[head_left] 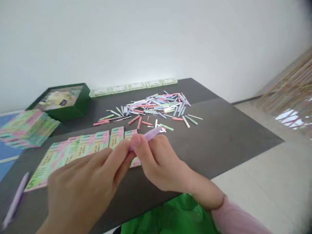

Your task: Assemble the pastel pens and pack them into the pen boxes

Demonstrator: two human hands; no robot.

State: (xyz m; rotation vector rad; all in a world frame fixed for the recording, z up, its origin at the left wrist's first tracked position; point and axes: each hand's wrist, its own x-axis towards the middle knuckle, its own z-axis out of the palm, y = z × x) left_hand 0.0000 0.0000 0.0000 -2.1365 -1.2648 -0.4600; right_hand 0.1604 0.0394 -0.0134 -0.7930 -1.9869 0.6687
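Observation:
Both hands meet above the table and pinch a lilac rolled paper stick (149, 135). My right hand (158, 162) grips it between thumb and fingers, and the fingertips of my left hand (83, 185) press its lower end. Below my hands lie pastel printed paper sheets (73, 157) with a green and pink pattern, partly hidden by my fingers. Beyond them is a loose heap of pastel paper sticks (156, 107). A similar lilac stick (16, 201), blurred, lies at the lower left.
A stack of pastel sheets (26, 128) and an open dark green box (62, 102) stand at the left of the dark grey table (219, 136). Pale packets (134, 87) line the far edge, against a white wall. Floor lies to the right.

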